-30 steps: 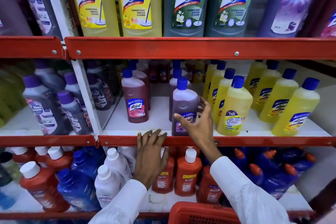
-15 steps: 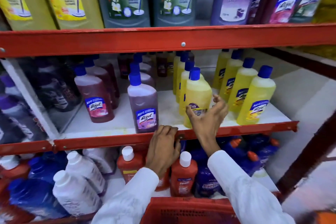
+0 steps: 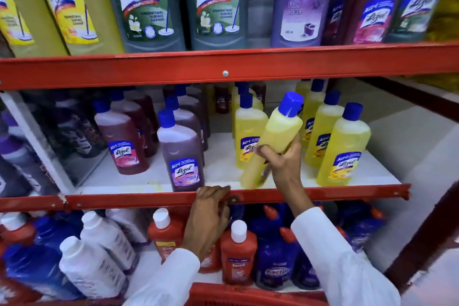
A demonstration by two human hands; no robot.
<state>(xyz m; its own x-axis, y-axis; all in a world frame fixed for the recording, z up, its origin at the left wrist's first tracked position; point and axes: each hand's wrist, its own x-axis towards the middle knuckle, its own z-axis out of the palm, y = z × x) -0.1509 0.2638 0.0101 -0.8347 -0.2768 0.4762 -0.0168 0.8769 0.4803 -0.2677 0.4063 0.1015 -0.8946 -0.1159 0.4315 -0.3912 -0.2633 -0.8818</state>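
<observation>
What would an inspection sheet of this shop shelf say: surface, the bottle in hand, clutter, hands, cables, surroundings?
Surface: white shelf board behind a red shelf edge.
Job's things: yellow bottle with a blue cap, tilted; cannot tell if its base touches the board.
Clutter: purple Lizol bottle, reddish-brown bottle and a row of yellow bottles, all upright on the same board.
Hands: right hand grips the yellow bottle round its middle; left hand holds the red shelf edge, fingers curled over it.
Cables: nothing seen.
Surroundings: large bottles on the shelf above; red bottles and white bottles below; red basket at the bottom.
</observation>
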